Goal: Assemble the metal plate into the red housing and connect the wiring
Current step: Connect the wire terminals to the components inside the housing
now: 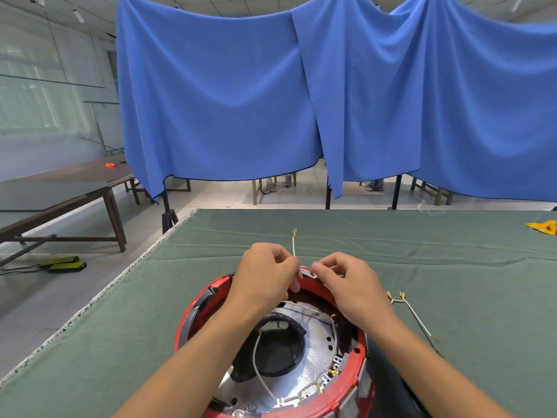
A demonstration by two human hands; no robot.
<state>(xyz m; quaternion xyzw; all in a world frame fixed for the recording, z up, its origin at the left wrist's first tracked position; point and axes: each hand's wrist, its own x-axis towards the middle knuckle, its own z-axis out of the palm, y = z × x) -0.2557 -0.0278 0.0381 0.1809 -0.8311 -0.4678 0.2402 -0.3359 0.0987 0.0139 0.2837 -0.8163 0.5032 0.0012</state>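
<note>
Two bare hands meet at the far rim of the round red plastic housing (358, 354), which sits at the lower centre of the frame on a green cloth-covered table (150, 312). The left hand (265, 274) pinches a thin white wire with a small ring terminal (294, 244) between thumb and curled fingers; the wire stands up from the fingers toward the middle of the frame. The right hand (346, 282) has its fingers curled with the tips pressed at the rim just beside the left hand; what it pinches is too small to tell. Inside the housing lies the shiny round metal plate with a dark central opening (313, 357), a second white wire (259, 368) looping across it. Right of the housing, a forked white wire with brass connectors (408, 309) rests on the cloth. Blue fabric curtains (226, 101) hang across the upper frame.
</note>
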